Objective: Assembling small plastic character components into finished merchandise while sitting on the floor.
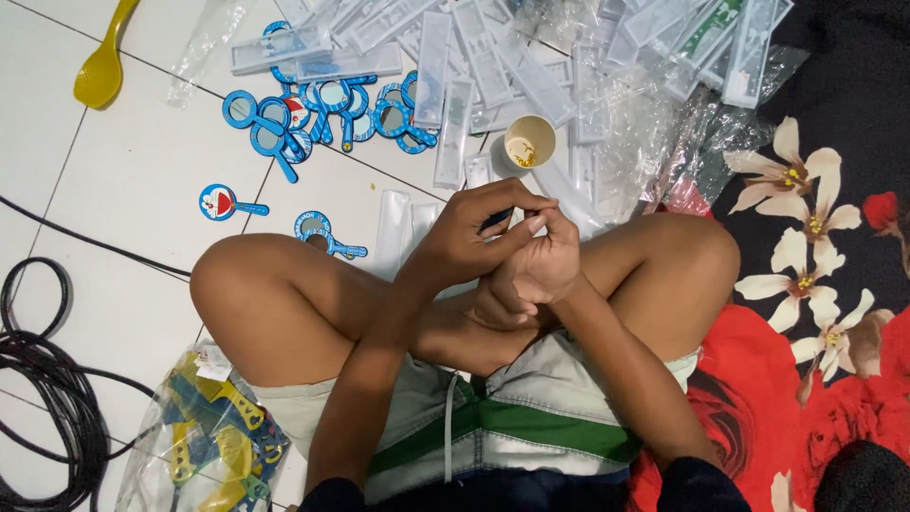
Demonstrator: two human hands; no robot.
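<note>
both hands meet over the crossed legs: the left hand pinches a small dark blue piece against the closed right hand (its grip is hidden). many blue magnifiers and clear sleeves lie loose on the floor, seemingly unpacked.

Seated on the floor, the person wore grey shorts with green and white stripes, legs and arms bare.
</note>
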